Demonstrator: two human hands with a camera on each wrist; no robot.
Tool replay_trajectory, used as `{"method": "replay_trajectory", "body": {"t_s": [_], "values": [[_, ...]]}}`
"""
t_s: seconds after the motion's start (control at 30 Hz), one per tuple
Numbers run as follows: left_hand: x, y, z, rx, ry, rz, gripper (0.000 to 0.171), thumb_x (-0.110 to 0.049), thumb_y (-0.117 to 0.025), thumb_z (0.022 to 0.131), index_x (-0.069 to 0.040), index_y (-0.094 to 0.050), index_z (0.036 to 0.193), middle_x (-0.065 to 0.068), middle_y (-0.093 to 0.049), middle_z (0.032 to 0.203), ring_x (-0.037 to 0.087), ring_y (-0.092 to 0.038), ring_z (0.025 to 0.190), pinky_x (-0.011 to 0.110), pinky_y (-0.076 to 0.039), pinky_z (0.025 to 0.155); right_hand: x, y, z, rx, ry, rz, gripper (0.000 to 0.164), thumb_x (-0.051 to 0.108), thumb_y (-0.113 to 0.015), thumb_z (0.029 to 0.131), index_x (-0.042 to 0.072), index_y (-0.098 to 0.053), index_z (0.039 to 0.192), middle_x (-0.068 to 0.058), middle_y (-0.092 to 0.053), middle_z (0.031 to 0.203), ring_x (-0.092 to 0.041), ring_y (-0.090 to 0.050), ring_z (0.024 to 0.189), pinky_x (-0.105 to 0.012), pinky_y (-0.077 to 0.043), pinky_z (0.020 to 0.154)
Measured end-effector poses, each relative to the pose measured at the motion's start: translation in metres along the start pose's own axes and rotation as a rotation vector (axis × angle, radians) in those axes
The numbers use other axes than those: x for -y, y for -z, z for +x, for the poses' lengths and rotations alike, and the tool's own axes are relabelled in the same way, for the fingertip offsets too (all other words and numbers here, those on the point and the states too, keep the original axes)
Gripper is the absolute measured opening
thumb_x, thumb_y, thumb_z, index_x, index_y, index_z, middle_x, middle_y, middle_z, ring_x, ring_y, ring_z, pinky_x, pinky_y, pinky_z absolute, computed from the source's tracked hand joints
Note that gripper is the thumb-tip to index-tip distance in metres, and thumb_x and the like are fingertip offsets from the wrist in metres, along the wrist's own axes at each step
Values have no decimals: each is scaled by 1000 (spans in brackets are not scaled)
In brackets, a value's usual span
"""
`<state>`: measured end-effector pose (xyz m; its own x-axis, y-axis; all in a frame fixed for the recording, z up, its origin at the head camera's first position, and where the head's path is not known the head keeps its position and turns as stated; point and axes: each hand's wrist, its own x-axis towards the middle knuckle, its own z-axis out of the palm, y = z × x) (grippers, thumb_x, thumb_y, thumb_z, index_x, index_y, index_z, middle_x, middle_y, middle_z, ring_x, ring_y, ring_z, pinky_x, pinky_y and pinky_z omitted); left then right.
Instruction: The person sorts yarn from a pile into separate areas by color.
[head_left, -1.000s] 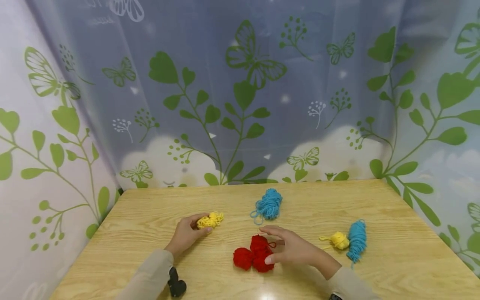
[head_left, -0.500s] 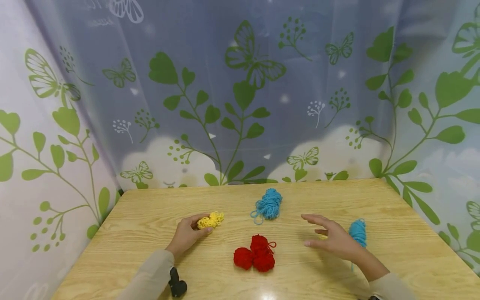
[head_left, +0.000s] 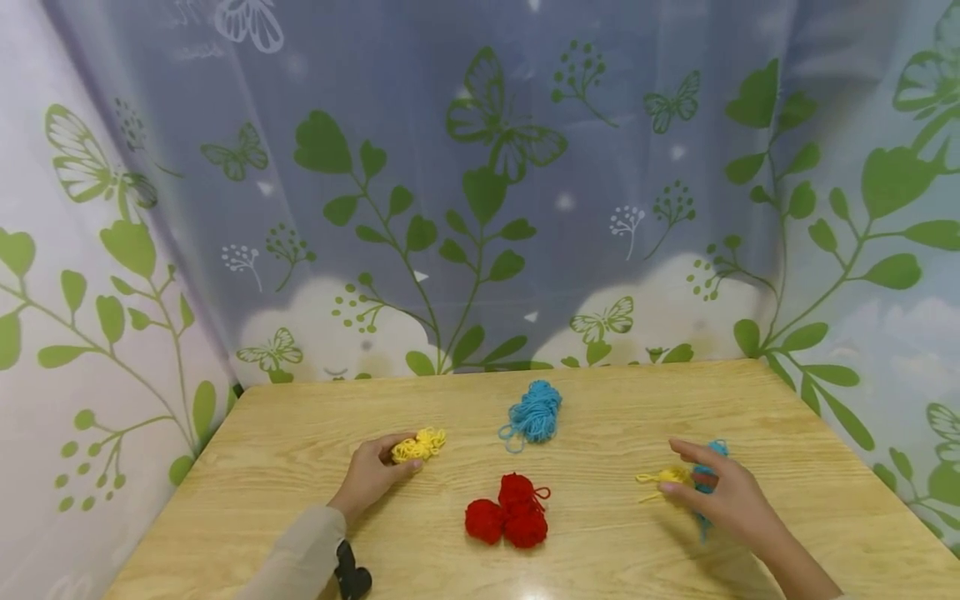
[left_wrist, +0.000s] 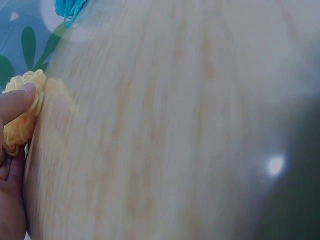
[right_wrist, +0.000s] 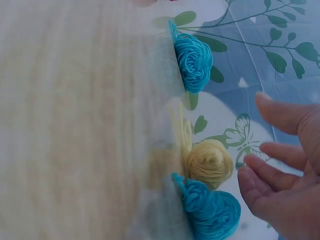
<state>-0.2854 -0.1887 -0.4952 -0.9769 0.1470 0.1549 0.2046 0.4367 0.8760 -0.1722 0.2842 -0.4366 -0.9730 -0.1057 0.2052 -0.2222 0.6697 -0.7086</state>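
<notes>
My left hand point(head_left: 370, 472) rests at the left of the table and holds a loose bundle of yellow yarn point(head_left: 422, 445) between thumb and fingers. In the left wrist view, the thumb lies across that yellow yarn point(left_wrist: 22, 122). My right hand point(head_left: 731, 493) hovers at the right with fingers spread, over a small yellow yarn ball point(head_left: 673, 477) and a blue yarn skein point(head_left: 718, 447), which it partly hides in the head view. The right wrist view shows the yellow ball point(right_wrist: 210, 162) beside the blue skein point(right_wrist: 212, 215), with a gap between them and the fingers.
Red yarn balls point(head_left: 517, 510) sit clustered at the middle front of the wooden table point(head_left: 600, 550). Farther back lies another blue yarn skein point(head_left: 536, 412). A black object point(head_left: 351, 572) is by the left sleeve. A patterned curtain point(head_left: 420, 200) borders the table's back edge.
My right hand has moved right, away from the red yarn balls, to above the yellow ball and the blue skein. The left hand stays on its yellow yarn.
</notes>
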Motion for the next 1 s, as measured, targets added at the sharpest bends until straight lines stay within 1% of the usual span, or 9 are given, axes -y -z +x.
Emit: {"method": "replay_trajectory", "body": {"t_s": [0.1,0.2,0.3,0.53,0.7,0.8,0.87,1.0], "values": [[1,0,0,-3,-9,-12,44,-15,-78,80,-8,-67,122,12,-63,125,23,-60,111,28,-51,85,-1,-1,-2,-1,-71,-28,66,27,-73,86,-7,-47,136,-38,-51,125,-50,-59,102,-49,-54,79],[1,0,0,-4,-7,-18,44,-15,-78,80,-9,-67,122,12,-63,125,22,-60,111,28,-50,86,-2,-2,-3,-7,-103,-65,66,29,-74,85,-8,-48,134,-37,-54,121,-47,-61,100,-46,-55,78],[2,1,0,-6,0,-6,44,-14,-79,80,-10,-67,121,11,-63,125,22,-60,111,28,-50,86,-3,-5,-3,-13,-109,-104,67,30,-75,83,-8,-51,132,-36,-56,118,-47,-61,99,-45,-55,77],[3,0,1,-8,16,19,43,-15,-79,79,-13,-68,121,9,-63,125,19,-60,108,25,-50,83,-4,-8,1,-2,-73,-184,59,20,-78,79,-10,-56,125,-32,-60,111,-45,-64,92,-45,-56,72],[4,-1,1,-18,-2,34,43,-16,-79,79,-12,-68,120,10,-63,125,21,-60,109,28,-51,84,-2,-10,5,4,-58,-223,58,17,-79,77,-12,-57,122,-34,-59,114,-44,-65,91,-44,-57,70],[3,-1,1,-19,-11,33,42,-16,-79,79,-12,-68,120,11,-63,125,20,-60,108,26,-50,83,-1,-11,7,12,-65,-236,57,16,-80,76,-13,-58,121,-34,-60,112,-44,-65,89,-45,-57,69],[3,-1,1,-18,-27,39,42,-16,-79,79,-11,-68,120,12,-64,124,19,-61,105,24,-50,80,-1,-12,8,15,-69,-248,57,15,-80,76,-13,-58,120,-32,-62,109,-42,-66,88,-45,-56,69],[3,0,1,-9,-27,40,43,-14,-79,79,-12,-68,120,10,-65,122,14,-61,99,22,-49,77,-1,-14,10,22,-82,-258,56,14,-81,74,-14,-59,118,-25,-66,101,-34,-66,85,-42,-56,69]]}}
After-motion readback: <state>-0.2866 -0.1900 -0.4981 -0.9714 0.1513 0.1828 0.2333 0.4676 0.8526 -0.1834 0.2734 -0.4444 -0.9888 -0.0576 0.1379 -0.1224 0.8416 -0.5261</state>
